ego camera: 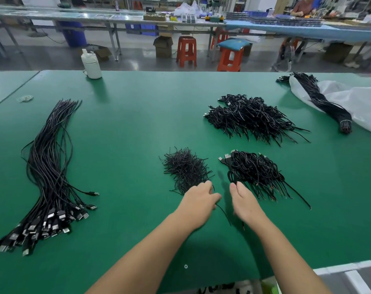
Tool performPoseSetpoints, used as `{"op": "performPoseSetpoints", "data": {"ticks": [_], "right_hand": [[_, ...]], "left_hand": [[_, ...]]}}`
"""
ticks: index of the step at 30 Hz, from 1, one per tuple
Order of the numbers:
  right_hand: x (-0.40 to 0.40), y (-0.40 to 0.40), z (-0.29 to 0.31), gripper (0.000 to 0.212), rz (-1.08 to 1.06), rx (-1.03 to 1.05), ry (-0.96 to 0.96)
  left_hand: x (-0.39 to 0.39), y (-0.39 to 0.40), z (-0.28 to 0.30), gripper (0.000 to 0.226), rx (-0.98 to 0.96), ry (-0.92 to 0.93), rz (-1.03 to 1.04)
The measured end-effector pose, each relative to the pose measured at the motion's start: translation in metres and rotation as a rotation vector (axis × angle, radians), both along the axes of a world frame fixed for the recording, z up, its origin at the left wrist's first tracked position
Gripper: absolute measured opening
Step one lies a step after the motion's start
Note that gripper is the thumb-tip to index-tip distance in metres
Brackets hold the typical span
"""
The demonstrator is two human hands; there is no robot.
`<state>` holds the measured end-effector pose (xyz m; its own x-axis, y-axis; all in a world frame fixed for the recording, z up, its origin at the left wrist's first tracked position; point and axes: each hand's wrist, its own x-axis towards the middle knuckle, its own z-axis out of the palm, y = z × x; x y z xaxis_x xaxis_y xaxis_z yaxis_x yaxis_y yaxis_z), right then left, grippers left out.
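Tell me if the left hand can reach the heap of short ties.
Probably yes: the left hand has its fingertips at the near edge of the heap of short ties; nothing blocks it.

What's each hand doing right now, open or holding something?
Left hand: fingers curled at the edge of the tie pile; grip cannot be told.
Right hand: fingers pinch the looped cable.

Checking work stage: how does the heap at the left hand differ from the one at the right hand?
The twist-tie heap holds short, plugless strands; the coiled USB cable heap holds looped cables with metal plugs. The twist-tie heap is smaller than the coiled USB cable heap. Both are black, on the green table.
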<state>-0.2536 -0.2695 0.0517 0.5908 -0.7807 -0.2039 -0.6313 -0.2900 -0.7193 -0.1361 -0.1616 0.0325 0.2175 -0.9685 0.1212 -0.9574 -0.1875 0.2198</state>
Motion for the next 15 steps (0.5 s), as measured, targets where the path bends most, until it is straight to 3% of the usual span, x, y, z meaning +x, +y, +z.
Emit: {"op": "performPoseSetpoints", "data": {"ticks": [6,10,13,15], "right_hand": [[-0.008,-0.002,-0.001,0.038,0.021,-0.049,-0.035],[-0.009,-0.002,0.005,0.037,0.047,-0.038,-0.070],[-0.010,-0.001,0.013,0.036,0.075,-0.049,-0.119],[-0.010,0.001,0.022,0.034,0.100,-0.073,-0.175]], "left_hand": [[-0.016,-0.020,-0.012,0.017,0.068,-0.031,-0.012],[-0.022,-0.022,-0.014,0.018,0.124,-0.234,-0.054],[-0.025,-0.019,-0.005,0.019,0.010,-0.228,0.025],[-0.019,-0.018,0.005,0.025,-0.164,-0.082,0.182]]}}
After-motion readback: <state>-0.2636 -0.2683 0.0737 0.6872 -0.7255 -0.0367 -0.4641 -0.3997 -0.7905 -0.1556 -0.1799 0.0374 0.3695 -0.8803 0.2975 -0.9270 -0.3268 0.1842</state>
